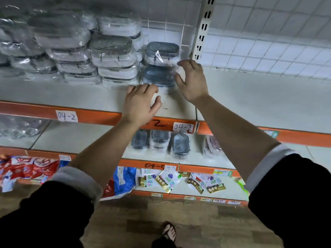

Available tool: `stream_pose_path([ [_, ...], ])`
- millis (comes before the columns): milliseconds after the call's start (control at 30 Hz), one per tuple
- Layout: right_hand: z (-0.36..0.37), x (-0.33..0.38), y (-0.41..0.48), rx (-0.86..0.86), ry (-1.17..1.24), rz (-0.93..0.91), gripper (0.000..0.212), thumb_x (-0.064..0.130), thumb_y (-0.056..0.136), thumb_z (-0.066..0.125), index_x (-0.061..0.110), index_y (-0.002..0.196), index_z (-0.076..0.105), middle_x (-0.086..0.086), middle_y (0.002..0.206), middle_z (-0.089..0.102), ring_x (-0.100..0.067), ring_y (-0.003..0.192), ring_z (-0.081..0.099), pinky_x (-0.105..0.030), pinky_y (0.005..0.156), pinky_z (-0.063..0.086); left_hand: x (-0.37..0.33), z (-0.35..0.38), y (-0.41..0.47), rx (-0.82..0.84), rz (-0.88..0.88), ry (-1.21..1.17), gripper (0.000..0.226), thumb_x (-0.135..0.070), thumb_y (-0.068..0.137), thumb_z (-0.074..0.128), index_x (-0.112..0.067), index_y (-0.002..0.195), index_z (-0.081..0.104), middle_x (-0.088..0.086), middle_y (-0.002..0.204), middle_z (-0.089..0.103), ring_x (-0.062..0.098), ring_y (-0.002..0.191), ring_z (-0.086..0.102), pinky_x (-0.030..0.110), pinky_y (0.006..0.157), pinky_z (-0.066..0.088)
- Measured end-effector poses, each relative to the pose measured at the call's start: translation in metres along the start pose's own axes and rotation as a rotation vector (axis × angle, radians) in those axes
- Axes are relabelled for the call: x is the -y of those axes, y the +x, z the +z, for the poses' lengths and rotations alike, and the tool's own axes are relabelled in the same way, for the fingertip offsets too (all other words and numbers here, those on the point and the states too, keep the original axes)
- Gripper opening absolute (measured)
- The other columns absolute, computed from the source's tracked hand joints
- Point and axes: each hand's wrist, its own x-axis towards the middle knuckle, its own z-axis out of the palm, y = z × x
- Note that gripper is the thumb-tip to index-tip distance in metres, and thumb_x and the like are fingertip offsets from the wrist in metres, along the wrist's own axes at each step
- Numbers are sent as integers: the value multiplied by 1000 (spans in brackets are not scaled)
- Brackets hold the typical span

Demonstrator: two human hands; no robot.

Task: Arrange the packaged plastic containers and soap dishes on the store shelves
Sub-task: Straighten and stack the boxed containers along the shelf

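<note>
Two hands show: the left hand (141, 102) and the right hand (192, 81). Three orange-edged shelves (268, 97) stand one above another. The top one carries two dark-lidded containers (162, 49), stacked, and a blurred heap of pale packs (71, 51), too many to count. Three dark soap dishes (180, 144) lie on the middle shelf. Two paper tags (67, 116) read 04-2. One sandalled foot (169, 231) shows below.
</note>
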Motion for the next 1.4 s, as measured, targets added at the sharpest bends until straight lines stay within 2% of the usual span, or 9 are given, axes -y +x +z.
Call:
stream_pose_path([
  [133, -11, 13, -52, -2, 7, 25, 38, 24, 98, 52, 7, 131, 56, -15, 132, 56, -36, 121, 48, -40, 101, 40, -2, -9, -15, 16, -58, -90, 37, -29, 94, 49, -9, 123, 58, 14, 121, 60, 34, 109, 55, 46, 94, 40],
  [300, -19, 34, -125, -75, 94, 54, 28, 18, 95, 54, 3, 117, 64, -14, 114, 63, -35, 109, 55, -37, 91, 44, -6, -21, -83, -92, 75, -126, 30, -22, 90, 55, -6, 115, 62, 14, 116, 59, 32, 105, 55, 44, 87, 41],
  [433, -10, 44, -186, -63, 132, 75, 21, 18, 93, 56, 4, 104, 68, -13, 98, 63, -32, 97, 57, -36, 77, 46, -6, -13, -137, 44, 123, -143, 33, -24, 89, 53, -4, 114, 62, 16, 117, 58, 34, 104, 56, 42, 86, 40],
  [667, 46, 9, -258, 215, 63, 250, 26, 21, 95, 58, 6, 113, 67, -11, 114, 63, -33, 112, 52, -43, 87, 47, 10, 39, -195, 394, -26, -116, 51, -36, 90, 38, -3, 124, 59, 16, 121, 59, 36, 110, 56, 44, 93, 41],
  [800, 89, -22, -270, 293, 17, 282, 36, 26, 94, 60, 8, 124, 62, -10, 124, 60, -34, 119, 47, -43, 95, 43, 27, 90, -211, 459, -95, -104, 44, -25, 96, 53, -6, 135, 51, 14, 136, 53, 33, 124, 49, 42, 104, 35],
  [1000, 158, -66, -272, 477, -127, 258, 64, 44, 95, 52, 17, 150, 34, -5, 159, 24, -36, 147, 14, -48, 116, 25, 62, 164, -216, 533, -194, -52, 61, -29, 99, 48, -7, 152, 27, 10, 158, 26, 24, 145, 25, 35, 117, 19],
  [1233, 209, -94, -250, 355, -238, 318, 80, 59, 90, 50, 20, 154, 24, -4, 163, 15, -39, 149, 3, -52, 114, 19, 110, 224, -193, 518, -248, 1, 63, -31, 100, 45, -12, 154, 20, 12, 163, 8, 31, 149, 10, 39, 121, 7],
  [1300, 218, -98, -244, 328, -259, 386, 81, 64, 88, 50, 21, 153, 28, -7, 162, 17, -41, 147, 8, -53, 114, 19, 117, 233, -191, 514, -309, 14, 57, -41, 98, 47, -18, 149, 35, 12, 163, 8, 38, 147, 14, 43, 119, 16],
  [1400, 224, -101, -237, 240, -234, 482, 68, 66, 85, 52, 23, 139, 46, -9, 155, 28, -43, 137, 27, -53, 106, 32, 120, 238, -190, 445, -441, -13, 46, -49, 90, 59, -19, 124, 52, 16, 159, 17, 44, 131, 38, 47, 106, 39],
])
